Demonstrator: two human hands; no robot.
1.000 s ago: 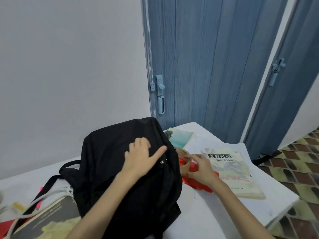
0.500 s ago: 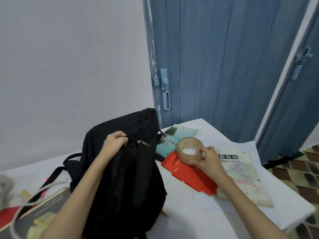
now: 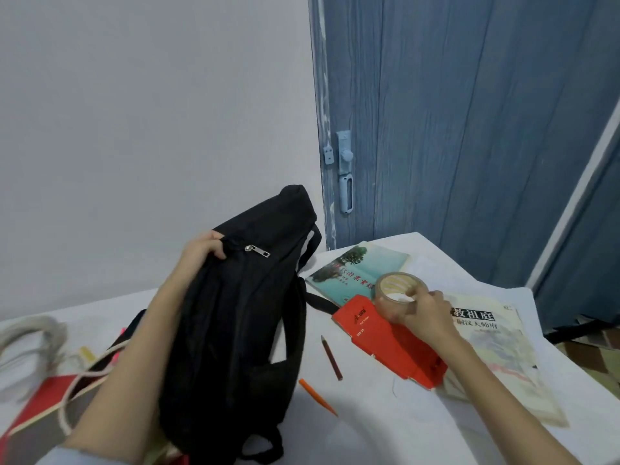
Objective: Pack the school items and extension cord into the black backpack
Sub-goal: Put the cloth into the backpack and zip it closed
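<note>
The black backpack (image 3: 235, 330) stands tilted on the white table (image 3: 385, 424), its zipper pull showing near the top. My left hand (image 3: 201, 248) grips the bag's top edge and holds it up. My right hand (image 3: 424, 313) pinches a roll of clear tape (image 3: 396, 288) just above a red booklet (image 3: 385, 344). A teal-covered book (image 3: 355, 266) lies behind the tape. A pale book with black characters (image 3: 493, 344) lies under my right forearm. A dark red pencil (image 3: 332, 359) and an orange pencil (image 3: 317, 396) lie between the bag and the booklet.
A white coiled cord (image 3: 30, 344) sits at the far left, with a dark book (image 3: 40, 421) and a red cover beneath it. A blue door (image 3: 453, 129) with a latch stands behind the table. The table's right edge drops to a tiled floor (image 3: 600, 360).
My left hand moved from the bag's front to its top edge and pulled the bag upright and leftward, uncovering two pencils. My right hand lifted the tape roll off the red booklet.
</note>
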